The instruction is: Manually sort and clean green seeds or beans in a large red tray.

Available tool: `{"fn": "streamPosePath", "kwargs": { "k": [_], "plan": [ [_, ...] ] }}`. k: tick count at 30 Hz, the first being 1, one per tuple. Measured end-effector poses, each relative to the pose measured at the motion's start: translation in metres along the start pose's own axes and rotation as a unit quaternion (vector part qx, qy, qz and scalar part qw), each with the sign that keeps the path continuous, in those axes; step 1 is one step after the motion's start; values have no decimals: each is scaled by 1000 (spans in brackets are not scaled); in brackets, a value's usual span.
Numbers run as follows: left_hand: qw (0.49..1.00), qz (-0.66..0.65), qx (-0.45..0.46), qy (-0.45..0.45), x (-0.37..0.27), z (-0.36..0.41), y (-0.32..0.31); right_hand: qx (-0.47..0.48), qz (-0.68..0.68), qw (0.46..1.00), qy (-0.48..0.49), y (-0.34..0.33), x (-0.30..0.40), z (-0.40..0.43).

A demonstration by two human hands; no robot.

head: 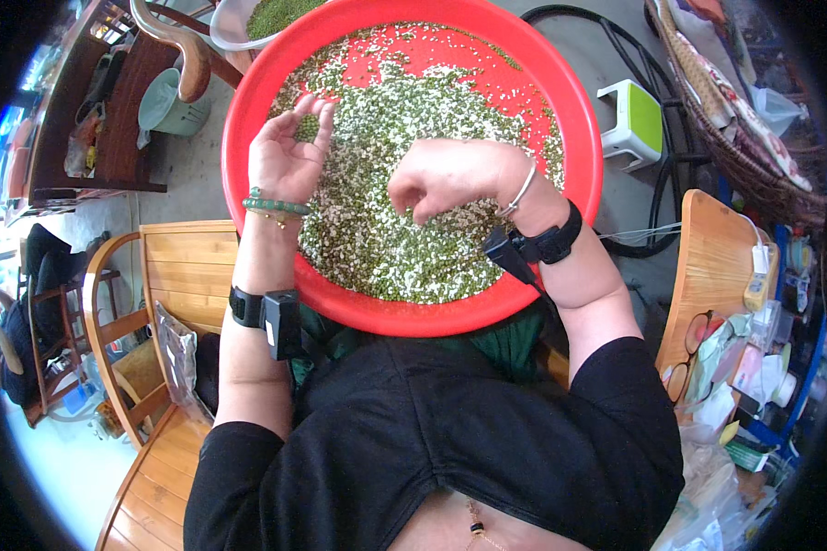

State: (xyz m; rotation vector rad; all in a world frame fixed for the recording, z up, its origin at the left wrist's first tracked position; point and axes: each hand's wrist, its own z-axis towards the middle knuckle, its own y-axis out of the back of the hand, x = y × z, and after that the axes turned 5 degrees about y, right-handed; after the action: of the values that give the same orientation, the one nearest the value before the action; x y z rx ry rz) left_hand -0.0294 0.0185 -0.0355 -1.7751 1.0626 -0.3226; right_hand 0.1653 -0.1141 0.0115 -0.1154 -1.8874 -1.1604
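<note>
A large round red plastic basin [413, 318] sits before me at my lap. Inside it, a mix of green mung beans and small white grains or bits [400, 251] is spread thickly; the red bottom shows through towards the far side. Over the basin's left part, my left hand [291, 155] is palm up and cupped, with a small pile of green beans [308, 128] held in its curled fingers. My right hand [455, 175] is above the middle of the mix, bent at the wrist with fingers curled downward. Its fingertips are partly hidden, so whether it pinches anything is unclear.
A clear bowl of green beans [276, 19] stands beyond the basin's left rim. At right are a green-and-white stool [630, 124], a black hose [620, 48] and a wooden board [703, 255]. A wooden bench [186, 258] and a pale bucket [169, 103] are at left.
</note>
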Motion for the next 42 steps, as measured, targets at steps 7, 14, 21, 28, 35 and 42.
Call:
{"fn": "streamPosePath", "kwargs": {
  "k": [7,14,21,28,35,42],
  "plan": [
    [992,-107,16,-65,-12,5,7,43,132,989,55,-38,-3,28],
    [991,-95,-17,-88,-10,1,2,-247,-66,966,-49,2,-49,7],
    [995,-69,-8,-73,-4,-1,0,-283,-4,954,-95,18,-45,-11],
    [994,-69,-3,-79,-7,0,3,-301,-67,951,23,0,-49,12],
    [994,-79,0,-80,-11,4,9,-280,-59,953,95,-28,-31,36],
    [993,-79,-17,-88,-10,2,5,-213,-90,966,119,-41,-33,47]
  ]
}}
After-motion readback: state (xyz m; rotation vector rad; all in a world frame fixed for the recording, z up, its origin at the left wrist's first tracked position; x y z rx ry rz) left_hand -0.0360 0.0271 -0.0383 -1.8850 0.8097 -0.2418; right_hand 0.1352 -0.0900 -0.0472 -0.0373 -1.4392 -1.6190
